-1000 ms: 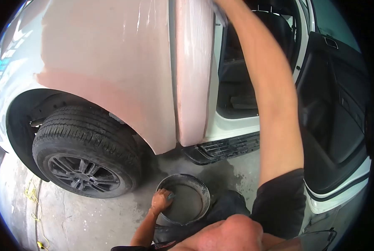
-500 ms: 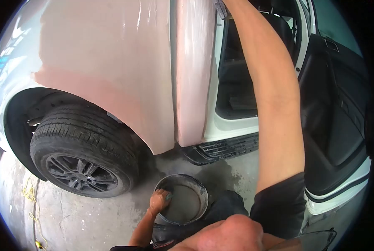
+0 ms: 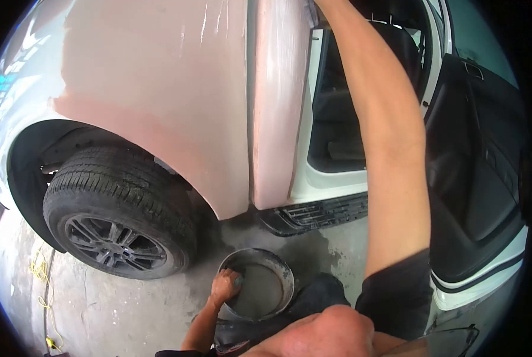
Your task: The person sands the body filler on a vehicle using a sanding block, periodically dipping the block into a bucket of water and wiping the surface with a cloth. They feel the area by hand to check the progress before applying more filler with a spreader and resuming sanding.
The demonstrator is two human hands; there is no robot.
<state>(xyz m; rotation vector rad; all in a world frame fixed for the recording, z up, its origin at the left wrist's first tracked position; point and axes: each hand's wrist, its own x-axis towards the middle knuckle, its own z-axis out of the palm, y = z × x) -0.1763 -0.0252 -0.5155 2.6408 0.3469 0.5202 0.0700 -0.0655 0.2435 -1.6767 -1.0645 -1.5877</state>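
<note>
My left hand is inside the rim of a dark round bucket of cloudy grey water. Its fingers are curled round something with a small greenish patch showing, too hidden to name. My right arm stretches up along the open door gap, and its hand lies beyond the top edge. A grey pad-like piece shows beside that wrist, against the edge of a narrow pinkish panel. Left of it is a wide fender, coated pinkish-grey, with wet streaks near the top.
A wheel sits under the fender at left. A black side step juts out below the sill. The open car door stands to the right. Yellow cord lies on the stained concrete floor.
The view has shifted slightly. My left hand stays in the bucket and my right arm stays raised, with only slight movement. White streaks on the narrow panel look fainter.
</note>
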